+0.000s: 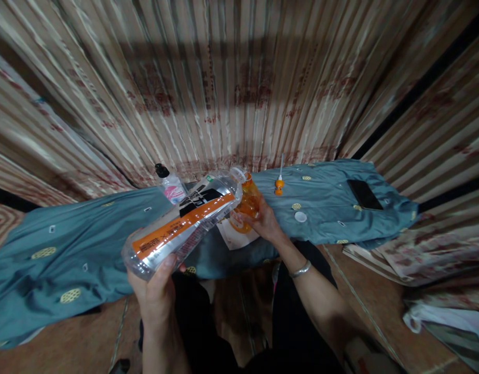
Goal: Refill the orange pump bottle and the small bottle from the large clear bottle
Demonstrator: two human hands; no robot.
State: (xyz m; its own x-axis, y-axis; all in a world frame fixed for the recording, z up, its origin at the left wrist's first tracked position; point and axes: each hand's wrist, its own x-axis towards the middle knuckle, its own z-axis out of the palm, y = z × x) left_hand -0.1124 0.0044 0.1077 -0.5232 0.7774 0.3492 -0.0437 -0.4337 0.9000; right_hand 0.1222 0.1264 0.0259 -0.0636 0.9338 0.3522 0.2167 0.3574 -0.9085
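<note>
My left hand [155,283] is closed round the lower end of a large clear plastic bottle [185,223] with an orange and silver label. The bottle is tilted, its mouth at the upper right, by the top of a smaller orange see-through bottle [250,200]. Whether the two mouths touch I cannot tell. My right hand [266,221] grips the orange bottle from its right side, over a pale sheet [233,240] on the cloth. An orange pump top [278,186] with a pale tube lies behind and to the right. Near it is a round white cap [300,216].
A clear bottle with a black top [172,188] stands at the back left. A dark phone [364,195] lies to the right on the blue-green cloth [325,187]. Patterned curtains [231,93] hang behind and on both sides. A white bag [449,319] is at the lower right.
</note>
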